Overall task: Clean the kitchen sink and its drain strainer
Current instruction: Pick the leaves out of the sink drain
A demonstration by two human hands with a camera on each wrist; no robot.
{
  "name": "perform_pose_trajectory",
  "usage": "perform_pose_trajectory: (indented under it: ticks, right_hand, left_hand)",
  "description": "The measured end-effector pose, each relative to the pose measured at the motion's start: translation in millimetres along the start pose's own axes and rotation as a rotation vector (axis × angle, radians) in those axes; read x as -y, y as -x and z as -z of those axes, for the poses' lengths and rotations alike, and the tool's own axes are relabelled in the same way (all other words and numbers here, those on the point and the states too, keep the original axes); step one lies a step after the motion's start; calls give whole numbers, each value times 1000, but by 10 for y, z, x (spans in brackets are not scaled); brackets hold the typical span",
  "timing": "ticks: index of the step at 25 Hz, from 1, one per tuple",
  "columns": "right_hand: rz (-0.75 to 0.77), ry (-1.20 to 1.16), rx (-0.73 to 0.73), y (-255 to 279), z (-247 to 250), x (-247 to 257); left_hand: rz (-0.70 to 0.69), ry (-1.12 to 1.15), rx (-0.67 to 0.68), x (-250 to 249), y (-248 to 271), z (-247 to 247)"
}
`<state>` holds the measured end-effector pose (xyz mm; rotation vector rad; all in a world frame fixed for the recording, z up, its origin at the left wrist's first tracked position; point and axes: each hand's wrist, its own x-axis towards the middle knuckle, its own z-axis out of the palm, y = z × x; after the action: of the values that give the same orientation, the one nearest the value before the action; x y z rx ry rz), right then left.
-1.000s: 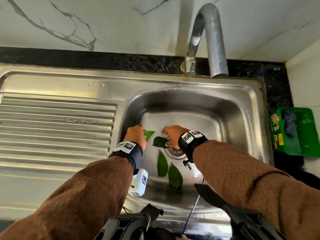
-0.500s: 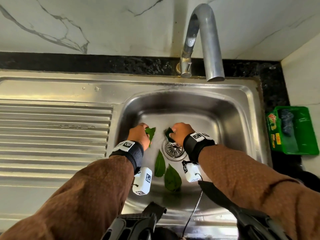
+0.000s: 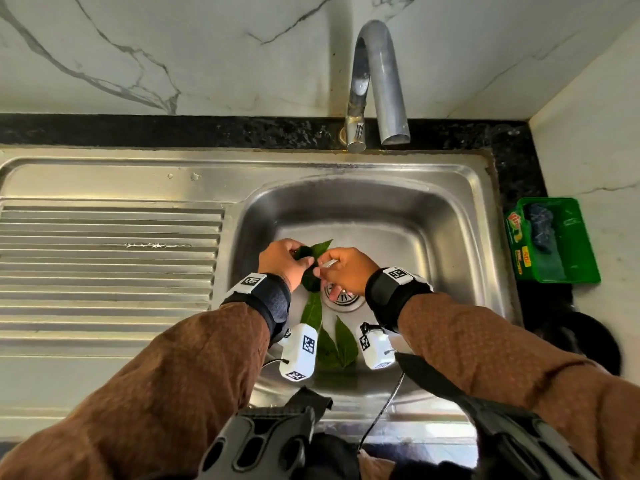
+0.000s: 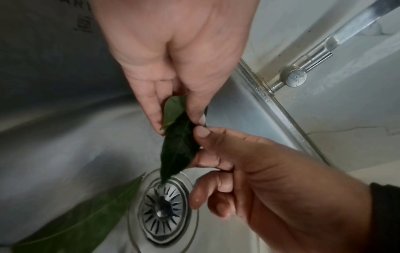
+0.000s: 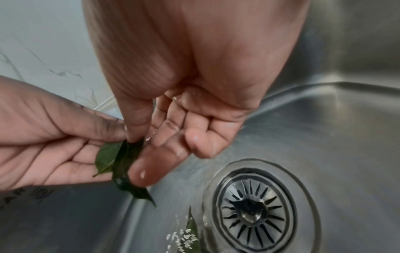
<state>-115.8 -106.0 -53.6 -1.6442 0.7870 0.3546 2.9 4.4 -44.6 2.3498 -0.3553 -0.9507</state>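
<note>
Together, both hands, left point(image 3: 284, 261) and right point(image 3: 346, 271), pinch leaves point(image 4: 177, 147) above the drain strainer point(image 4: 163, 208).

My left hand point(image 3: 282, 261) and right hand point(image 3: 349, 270) meet above the sink point(image 3: 460, 244) basin, just behind the drain strainer point(image 3: 343, 299). Two leaves point(image 3: 337, 344) lie before the strainer. The faucet point(image 3: 377, 84) stands behind; a tray point(image 3: 581, 244) sits right of the sink.
</note>
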Motion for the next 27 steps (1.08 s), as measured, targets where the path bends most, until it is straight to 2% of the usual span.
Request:
perform_pose_trajectory:
  ticks: [2, 4, 6, 8, 9, 11, 16, 20, 24, 27]
  right_hand:
    - [-29, 135, 1, -89, -10, -81]
    - [-46, 481, 27, -202, -20, -190]
    - [-35, 724, 171, -306, -112, -271]
    - [-61, 781, 337, -386, -258, -323]
    - [-95, 753, 376, -407, -339, -354]
    - [-99, 683, 342, -451, -436, -414]
    - [11, 561, 245, -402, -232, -374]
    - [86, 174, 126, -272, 84, -240]
    - [61, -111, -44, -201, 238, -171]
    - [15, -260, -54, -125, 204, -141]
  left_hand:
    - [16, -74, -61, -2, -17, 89]
    - [12, -128, -86, -25, -12, 171]
    - [21, -138, -88, 18, -48, 201]
    - [40, -108, -76, 70, -63, 213]
    - [42, -100, -69, 107, -61, 207]
    - [46, -101, -44, 171, -66, 190]
    - [84, -90, 28, 305, -152, 135]
    - [-26, -146, 138, 279, -164, 58]
    - [-23, 118, 312, 151, -38, -51]
    - [-80, 125, 375, 134, -1, -96]
